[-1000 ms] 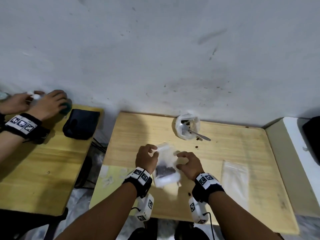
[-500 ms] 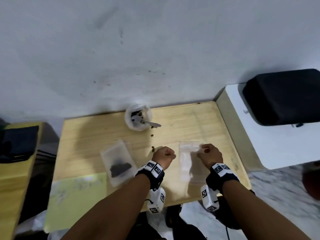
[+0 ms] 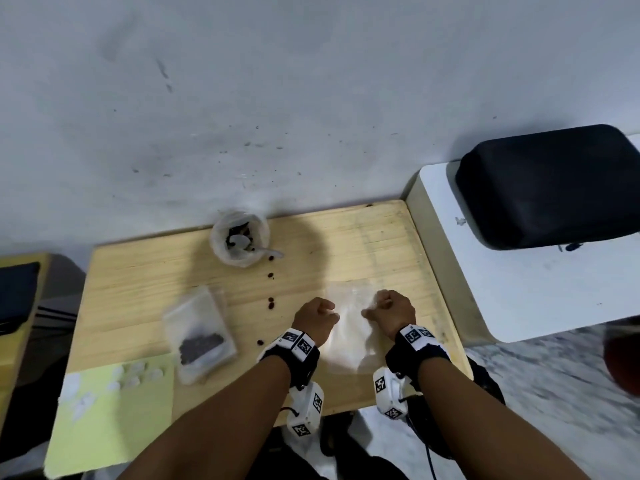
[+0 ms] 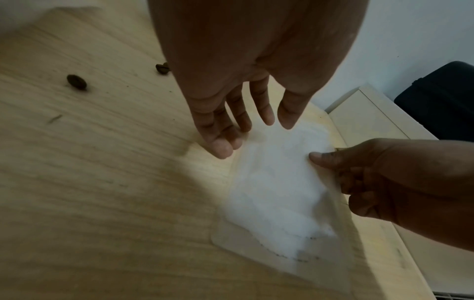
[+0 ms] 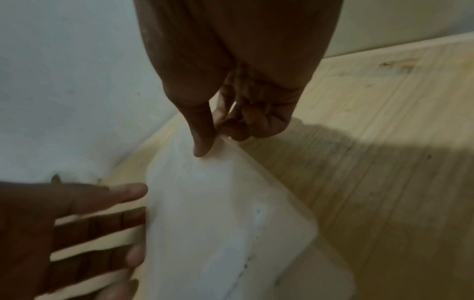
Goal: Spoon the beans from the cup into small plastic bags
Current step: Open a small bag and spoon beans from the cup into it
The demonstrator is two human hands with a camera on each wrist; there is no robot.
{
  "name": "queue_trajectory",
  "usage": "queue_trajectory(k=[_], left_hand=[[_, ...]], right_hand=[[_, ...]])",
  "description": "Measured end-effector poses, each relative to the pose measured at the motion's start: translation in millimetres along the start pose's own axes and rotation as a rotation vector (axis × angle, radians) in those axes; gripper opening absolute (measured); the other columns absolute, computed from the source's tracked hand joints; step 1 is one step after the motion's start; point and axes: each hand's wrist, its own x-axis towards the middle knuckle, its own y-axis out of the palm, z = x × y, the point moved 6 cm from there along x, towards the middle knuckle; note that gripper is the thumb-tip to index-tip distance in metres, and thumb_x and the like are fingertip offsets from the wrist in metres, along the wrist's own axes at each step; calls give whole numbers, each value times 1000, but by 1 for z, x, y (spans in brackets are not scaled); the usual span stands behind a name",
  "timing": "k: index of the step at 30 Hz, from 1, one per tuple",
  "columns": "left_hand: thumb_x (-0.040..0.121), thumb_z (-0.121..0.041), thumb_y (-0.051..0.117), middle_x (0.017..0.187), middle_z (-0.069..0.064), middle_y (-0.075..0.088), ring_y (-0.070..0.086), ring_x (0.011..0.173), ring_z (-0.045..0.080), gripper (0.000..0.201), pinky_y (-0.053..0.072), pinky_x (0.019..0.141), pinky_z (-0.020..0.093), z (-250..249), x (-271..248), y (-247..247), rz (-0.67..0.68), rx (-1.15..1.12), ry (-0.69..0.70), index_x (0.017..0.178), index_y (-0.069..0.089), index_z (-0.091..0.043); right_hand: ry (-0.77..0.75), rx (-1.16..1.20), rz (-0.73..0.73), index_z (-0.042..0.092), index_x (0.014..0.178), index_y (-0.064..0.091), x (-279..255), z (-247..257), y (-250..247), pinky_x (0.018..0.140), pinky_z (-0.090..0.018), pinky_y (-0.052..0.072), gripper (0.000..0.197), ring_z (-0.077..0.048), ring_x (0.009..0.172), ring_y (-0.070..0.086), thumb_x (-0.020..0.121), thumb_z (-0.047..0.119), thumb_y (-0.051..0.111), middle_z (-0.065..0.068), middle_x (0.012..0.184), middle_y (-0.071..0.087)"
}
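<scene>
An empty clear plastic bag point(image 3: 349, 327) lies on the wooden table point(image 3: 145, 282), near its front right. My right hand point(image 3: 389, 310) pinches the bag's right edge between thumb and forefinger point(image 5: 218, 134) and lifts it slightly. The straight fingers of my left hand point(image 3: 317, 318) touch the bag's left edge point(image 4: 246, 132). To the left lies a bag holding dark beans point(image 3: 199, 336). At the back of the table stands the clear cup point(image 3: 240, 242) with beans and a spoon point(image 3: 266, 251) in it.
Several loose beans point(image 3: 270, 304) lie between the cup and my left hand. A yellow-green sheet point(image 3: 114, 410) with white scraps covers the front left corner. A black case point(image 3: 547, 188) sits on a white table point(image 3: 519, 299) to the right. The wall stands close behind.
The bean-filled bag, held in both hands a second ago, now lies at the left. Both hands have moved right to the empty bag, and the left hand has reached its edge.
</scene>
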Motion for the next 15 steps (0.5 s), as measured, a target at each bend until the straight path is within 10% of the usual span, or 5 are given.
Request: queue_trajectory(k=[12, 15], left_hand=[[81, -17, 67, 104, 2, 66, 61, 97, 22, 17, 47, 80, 27, 2, 1, -8, 54, -6, 52, 98, 66, -21], [81, -14, 67, 97, -2, 66, 62, 83, 18, 14, 49, 73, 28, -9, -4, -25, -15, -95, 153, 88, 67, -25]], right_hand=[[-72, 105, -92, 20, 71, 67, -7, 9, -19, 83, -27, 49, 14, -19, 84, 63, 74, 10, 77, 3, 83, 70], [-94, 273, -31, 18, 69, 68, -17, 27, -17, 58, -21, 45, 19, -12, 64, 57, 76, 2, 70, 4, 73, 66]])
